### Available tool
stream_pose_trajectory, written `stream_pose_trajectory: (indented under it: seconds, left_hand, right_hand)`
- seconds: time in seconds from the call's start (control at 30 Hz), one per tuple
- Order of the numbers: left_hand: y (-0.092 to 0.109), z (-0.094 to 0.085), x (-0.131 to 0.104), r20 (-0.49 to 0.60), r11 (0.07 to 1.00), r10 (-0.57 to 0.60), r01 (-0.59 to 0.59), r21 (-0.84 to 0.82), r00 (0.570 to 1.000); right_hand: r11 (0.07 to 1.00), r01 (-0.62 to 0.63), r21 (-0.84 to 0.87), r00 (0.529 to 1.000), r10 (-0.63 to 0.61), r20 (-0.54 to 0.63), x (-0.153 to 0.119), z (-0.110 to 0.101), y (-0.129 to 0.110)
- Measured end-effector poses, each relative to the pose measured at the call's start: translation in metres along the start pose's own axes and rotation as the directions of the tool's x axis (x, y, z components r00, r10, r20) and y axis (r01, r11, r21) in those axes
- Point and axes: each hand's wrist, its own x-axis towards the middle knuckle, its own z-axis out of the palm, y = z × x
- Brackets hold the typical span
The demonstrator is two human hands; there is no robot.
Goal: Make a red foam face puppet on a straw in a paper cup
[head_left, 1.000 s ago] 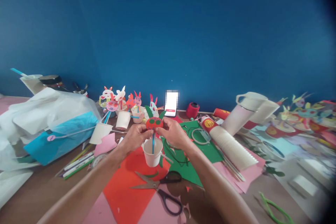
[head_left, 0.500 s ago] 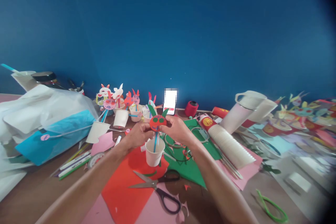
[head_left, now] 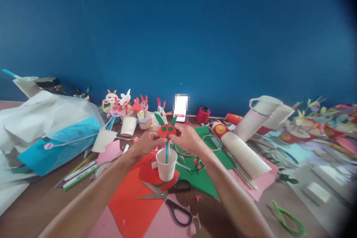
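A red paper face [head_left: 167, 130] with green eyes and green paper ears is pinched between my left hand [head_left: 147, 143] and my right hand [head_left: 188, 137], one at each side. Below the face, a blue straw [head_left: 167, 153] runs down into a white paper cup [head_left: 166, 167]. The cup is upright over a red paper sheet [head_left: 134, 202]. Nearer to me lie black-handled scissors [head_left: 170, 198] with their blades apart.
Behind my left hand are several cups with paper animal faces [head_left: 144, 106]. A lit phone [head_left: 180, 109] leans at the wall. Green paper [head_left: 208, 184], a stack of cups [head_left: 245, 152] and a white jug [head_left: 255, 119] are on the right. Markers [head_left: 79, 174] lie left.
The cup has shifted slightly right and toward me. The face sits a little differently, its ears lower, with both hands still on it.
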Motion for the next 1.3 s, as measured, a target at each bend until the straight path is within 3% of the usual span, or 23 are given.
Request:
stream_pose_trajectory:
  seconds: [0.2,0.5,0.63,0.87,1.1,1.3]
  left_hand:
    - [-0.004,0.003,0.003,-0.099,0.997,-0.009,0.016,0.07,0.995]
    - [-0.004,0.007,0.001,-0.093,0.999,0.048,-0.047,0.007,0.995]
    - [-0.001,0.007,-0.001,-0.123,0.997,0.051,-0.058,-0.05,0.991]
    - [0.001,-0.011,0.0,-0.179,0.991,0.007,-0.031,-0.133,0.984]
    - [0.017,-0.014,-0.007,-0.284,0.98,0.065,-0.114,-0.163,0.957]
    - [0.014,-0.025,-0.008,-0.422,0.988,0.153,-0.152,0.036,0.894]
  right_hand:
    - [0.999,0.007,0.046,1.0,-0.007,0.007,-0.001,-0.001,-0.003]
    - [0.99,-0.011,0.138,1.0,0.007,0.025,-0.002,-0.001,-0.005]
    - [0.964,-0.013,0.266,0.999,0.004,0.035,0.0,-0.001,-0.003]
    - [0.862,-0.089,0.499,0.993,0.038,0.112,0.007,-0.005,0.004]
    - [0.788,-0.111,0.606,0.988,0.021,0.154,0.013,0.009,0.018]
    - [0.79,-0.15,0.595,0.961,-0.025,0.275,0.011,0.008,0.017]
